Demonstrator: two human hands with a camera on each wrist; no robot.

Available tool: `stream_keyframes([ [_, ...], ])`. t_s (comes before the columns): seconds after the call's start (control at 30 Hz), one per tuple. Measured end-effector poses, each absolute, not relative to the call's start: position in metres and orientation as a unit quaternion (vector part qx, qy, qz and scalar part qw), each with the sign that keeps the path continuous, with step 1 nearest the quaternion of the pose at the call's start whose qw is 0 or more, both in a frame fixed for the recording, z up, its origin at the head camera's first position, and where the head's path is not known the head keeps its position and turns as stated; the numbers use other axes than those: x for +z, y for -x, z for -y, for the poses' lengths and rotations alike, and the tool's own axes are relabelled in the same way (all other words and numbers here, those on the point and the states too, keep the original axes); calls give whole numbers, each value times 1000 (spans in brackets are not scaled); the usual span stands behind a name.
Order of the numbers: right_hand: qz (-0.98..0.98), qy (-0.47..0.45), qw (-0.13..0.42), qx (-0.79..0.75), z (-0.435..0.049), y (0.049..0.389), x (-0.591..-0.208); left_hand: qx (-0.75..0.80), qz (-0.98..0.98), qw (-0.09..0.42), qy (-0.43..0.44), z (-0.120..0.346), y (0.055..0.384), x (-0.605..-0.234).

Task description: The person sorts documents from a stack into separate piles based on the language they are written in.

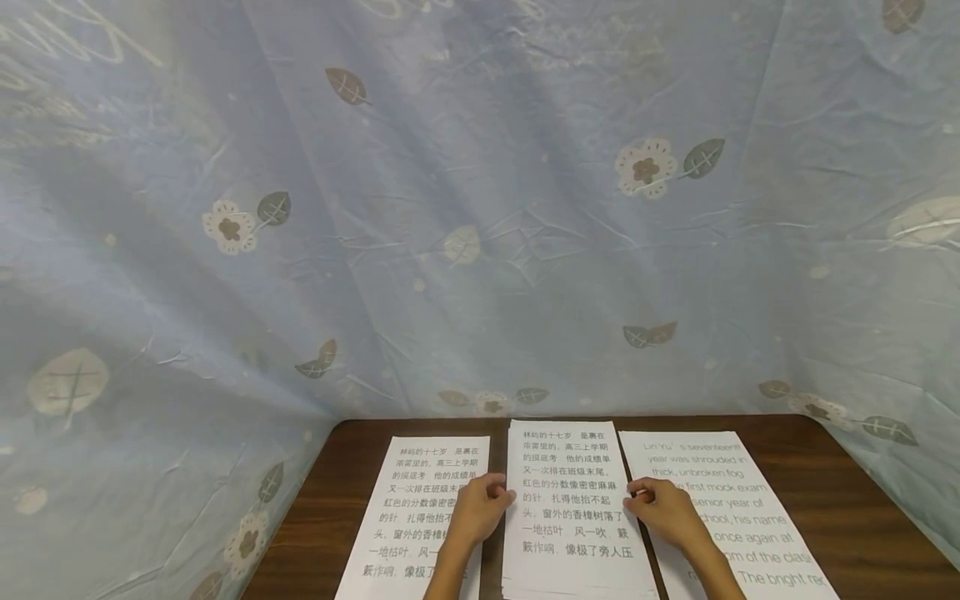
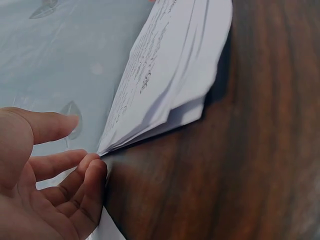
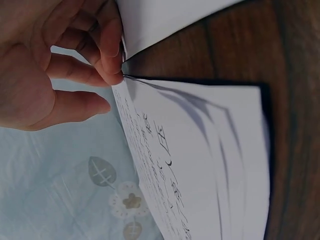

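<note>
A stack of white paper sheets [image 1: 566, 517] printed with Chinese text lies between the two hands on the dark wooden table. The left hand [image 1: 477, 508] is at its left edge, and the right hand [image 1: 666, 510] is at its right edge. In the left wrist view, fingertips of the left hand [image 2: 55, 185] meet the edge of the stack [image 2: 175, 65], thumb raised apart. The right wrist view shows fingertips of the right hand [image 3: 75, 55] at the opposite edge, with its thumb also apart. Several sheets of the stack [image 3: 195, 145] fan slightly at the near end.
On the left lies Chinese-printed paper [image 1: 408, 492], partly under the left forearm. English-printed paper [image 1: 738, 500] lies on the right, partly covered by the right hand and forearm. Wooden tabletop [image 1: 847, 508] shows around them. A pale blue patterned cloth [image 1: 525, 250] hangs behind the table.
</note>
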State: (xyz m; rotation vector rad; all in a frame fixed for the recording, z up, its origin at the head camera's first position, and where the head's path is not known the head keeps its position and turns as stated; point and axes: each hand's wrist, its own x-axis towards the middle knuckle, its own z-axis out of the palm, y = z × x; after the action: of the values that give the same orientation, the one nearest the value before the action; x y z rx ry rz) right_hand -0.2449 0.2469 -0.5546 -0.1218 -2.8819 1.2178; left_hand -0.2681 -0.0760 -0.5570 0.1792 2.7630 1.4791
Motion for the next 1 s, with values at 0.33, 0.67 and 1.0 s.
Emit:
stream_keyframes([
  [0.33,923,39,8,383,-249,246,-557,444,-894,-4,-61,74,269,-557],
  [0.67,918,47,4,393,-247,244,-558,435,-898,-11,-59,72,269,-559],
  [1.0,914,49,1,402,-245,243,-555,429,-901,-16,-66,70,271,-560],
])
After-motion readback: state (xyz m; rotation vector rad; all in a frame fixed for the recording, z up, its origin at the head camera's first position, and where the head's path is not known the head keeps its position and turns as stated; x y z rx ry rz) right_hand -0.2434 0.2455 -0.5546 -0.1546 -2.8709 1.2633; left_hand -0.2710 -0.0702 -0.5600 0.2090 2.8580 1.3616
